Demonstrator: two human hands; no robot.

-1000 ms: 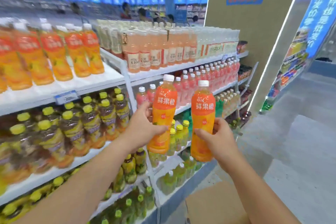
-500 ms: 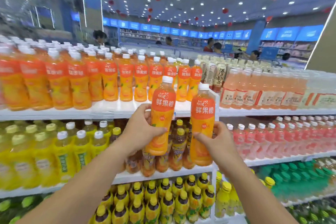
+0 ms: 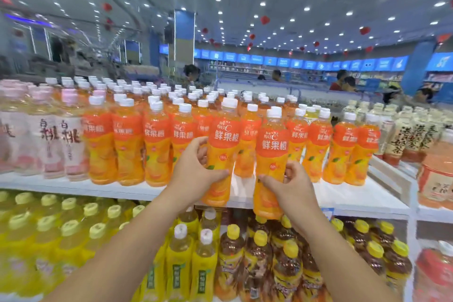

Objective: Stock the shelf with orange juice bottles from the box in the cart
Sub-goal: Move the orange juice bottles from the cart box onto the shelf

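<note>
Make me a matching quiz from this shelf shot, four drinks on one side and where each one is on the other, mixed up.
Things:
1. orange juice bottle in the left hand
2. pink-capped peach bottles
3. yellow drink bottles
4. brown tea bottles

Places:
A. lower shelf, left side
B. held in front of the top shelf
C. lower shelf, below the right hand
D. top shelf, left of the orange row

Pairs: 1-B, 2-D, 3-A, 4-C
</note>
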